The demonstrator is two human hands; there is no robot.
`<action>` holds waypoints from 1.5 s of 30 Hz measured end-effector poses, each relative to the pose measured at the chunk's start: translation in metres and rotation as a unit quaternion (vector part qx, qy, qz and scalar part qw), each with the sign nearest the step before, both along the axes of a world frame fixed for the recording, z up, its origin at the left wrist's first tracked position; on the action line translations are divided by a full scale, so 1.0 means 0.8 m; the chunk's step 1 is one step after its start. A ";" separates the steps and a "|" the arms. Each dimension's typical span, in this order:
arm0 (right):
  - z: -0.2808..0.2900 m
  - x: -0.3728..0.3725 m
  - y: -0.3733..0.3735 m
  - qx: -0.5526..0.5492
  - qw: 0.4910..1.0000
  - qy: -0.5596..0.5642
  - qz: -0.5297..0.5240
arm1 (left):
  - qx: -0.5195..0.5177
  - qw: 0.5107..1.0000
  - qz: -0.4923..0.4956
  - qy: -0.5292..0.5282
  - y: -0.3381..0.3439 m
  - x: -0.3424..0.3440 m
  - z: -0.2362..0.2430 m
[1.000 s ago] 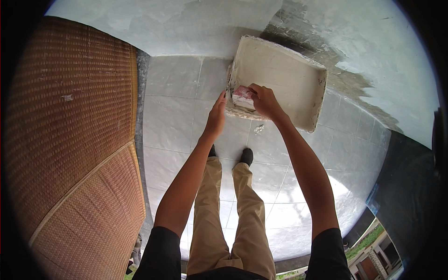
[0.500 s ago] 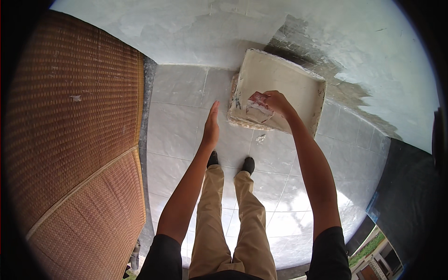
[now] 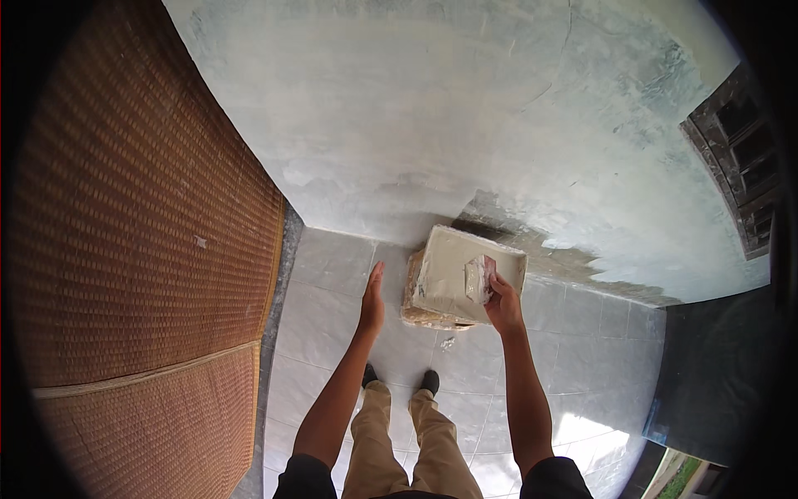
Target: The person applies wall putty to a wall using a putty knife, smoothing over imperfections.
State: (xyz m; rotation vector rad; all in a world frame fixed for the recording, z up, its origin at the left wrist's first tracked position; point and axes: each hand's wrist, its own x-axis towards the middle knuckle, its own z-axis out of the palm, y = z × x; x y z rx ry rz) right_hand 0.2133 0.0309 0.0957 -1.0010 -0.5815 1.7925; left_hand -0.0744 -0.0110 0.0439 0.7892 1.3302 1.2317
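Observation:
My right hand (image 3: 504, 306) grips a putty scraper (image 3: 480, 279) by its reddish upper part. Pale, wet-looking filler coats much of the scraper's wide face. Behind and beneath it lies a shallow rectangular tray (image 3: 420, 291) of cream filler, with dried smears along the rim; from this view I cannot tell how far above the filler the scraper hangs. My left hand (image 3: 373, 299) holds nothing. Its fingers are stretched out straight, left of the tray and apart from it.
Beyond the tray rises a wall (image 3: 399, 125) with patchy pale filler and a dark bare strip low down. A woven brown mat panel (image 3: 150, 216) stands at left. Grey tiles (image 3: 332, 266) cover the floor, with filler crumbs (image 3: 448, 343) near my feet. A dark vented frame (image 3: 740, 158) is at upper right.
The view has tilted up, showing more wall and the tray lower down. My right hand has turned the scraper, so its filler-coated face now points left.

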 end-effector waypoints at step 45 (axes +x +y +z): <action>0.756 -0.218 0.249 0.522 0.802 -0.122 -0.262 | 0.577 0.718 0.071 0.383 0.331 -0.211 0.794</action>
